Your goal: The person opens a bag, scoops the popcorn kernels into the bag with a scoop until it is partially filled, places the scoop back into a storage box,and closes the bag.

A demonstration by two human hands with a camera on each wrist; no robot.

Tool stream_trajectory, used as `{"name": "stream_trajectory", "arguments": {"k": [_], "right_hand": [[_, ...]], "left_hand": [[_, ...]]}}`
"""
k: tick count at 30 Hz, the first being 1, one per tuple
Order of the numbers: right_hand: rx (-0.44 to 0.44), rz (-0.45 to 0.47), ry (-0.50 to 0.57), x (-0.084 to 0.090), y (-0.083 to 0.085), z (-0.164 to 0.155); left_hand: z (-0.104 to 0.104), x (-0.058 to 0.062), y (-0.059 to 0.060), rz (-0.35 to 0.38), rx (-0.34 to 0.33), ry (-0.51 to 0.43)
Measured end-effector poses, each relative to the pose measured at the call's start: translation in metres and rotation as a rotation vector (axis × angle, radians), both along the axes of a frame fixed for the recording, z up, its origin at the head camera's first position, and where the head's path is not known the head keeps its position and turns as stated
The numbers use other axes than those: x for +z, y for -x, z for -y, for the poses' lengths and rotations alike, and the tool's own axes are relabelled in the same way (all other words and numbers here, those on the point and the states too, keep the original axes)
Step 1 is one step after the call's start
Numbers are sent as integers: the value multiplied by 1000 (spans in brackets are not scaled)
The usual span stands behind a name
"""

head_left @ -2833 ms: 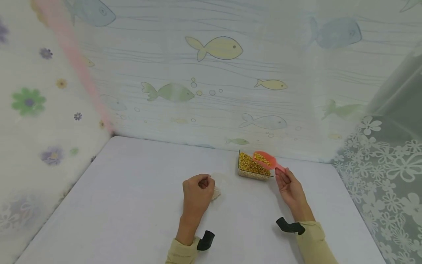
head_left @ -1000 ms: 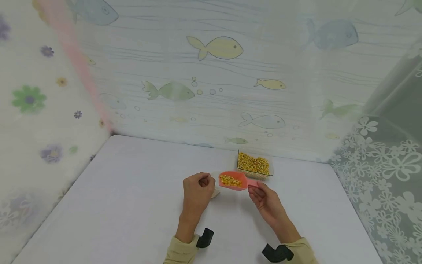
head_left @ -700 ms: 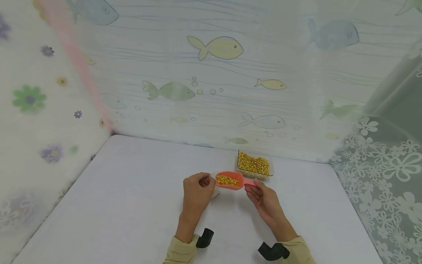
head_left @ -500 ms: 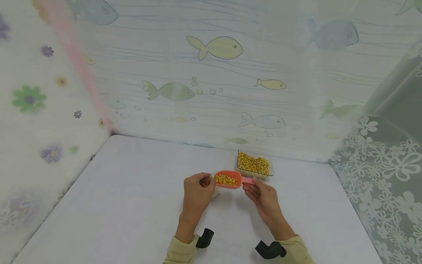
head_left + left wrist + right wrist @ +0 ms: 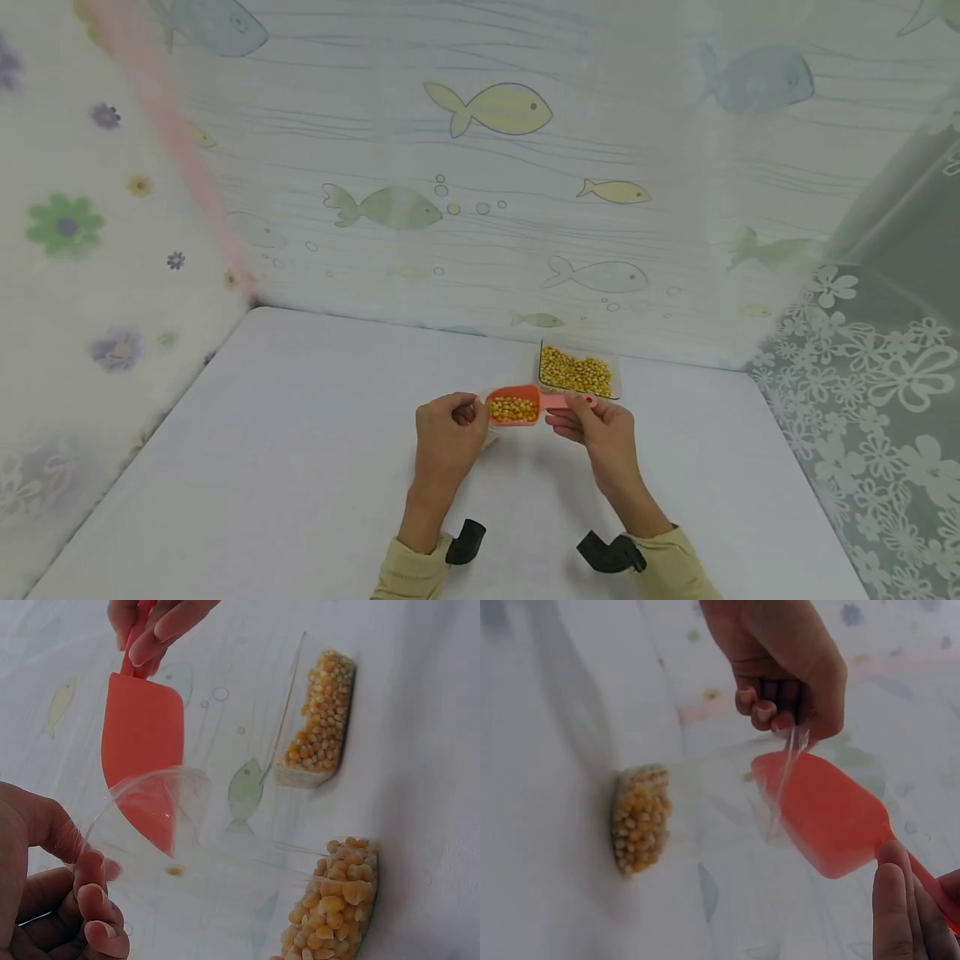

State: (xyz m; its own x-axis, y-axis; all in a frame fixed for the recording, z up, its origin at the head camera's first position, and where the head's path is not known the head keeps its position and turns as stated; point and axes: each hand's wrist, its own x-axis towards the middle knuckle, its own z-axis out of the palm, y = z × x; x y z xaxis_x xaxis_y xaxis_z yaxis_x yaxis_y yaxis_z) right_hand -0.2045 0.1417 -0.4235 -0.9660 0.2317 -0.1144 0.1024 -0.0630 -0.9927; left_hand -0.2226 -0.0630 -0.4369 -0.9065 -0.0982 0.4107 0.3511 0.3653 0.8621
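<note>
My left hand (image 5: pixel 450 437) pinches the rim of a clear plastic bag (image 5: pixel 705 802) that stands upright on the table, with corn kernels (image 5: pixel 641 821) at its bottom. Between the thumb and fingers of my right hand (image 5: pixel 603 429) is the handle of a red scoop (image 5: pixel 513 406), which carries a heap of kernels. The scoop's front end reaches into the mouth of the bag, as both wrist views show. One kernel (image 5: pixel 174 871) shows inside the bag below the scoop's tip. In the head view most of the bag is hidden behind my left hand and the scoop.
A clear rectangular container (image 5: pixel 617 379) of corn kernels stands behind my right hand, near the table's back edge. The white table (image 5: pixel 300 450) meets a fish-patterned curtain (image 5: pixel 487 250) at the back. Flowered curtains hang at both sides.
My right hand has carried the loaded scoop from the container leftward and toward me to the bag's mouth. Lately it has shifted slightly further left. My left hand has stayed in place.
</note>
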Motion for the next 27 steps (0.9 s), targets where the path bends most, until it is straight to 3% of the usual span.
{"name": "stream_trajectory", "arguments": {"k": [7,27], "right_hand": [[24,-32,-124,10,0,6],[56,-218,-261,24,-13,11]], "left_hand": [[0,-2,1,-18,7,6],[0,-1,0,-34,7,9]]}}
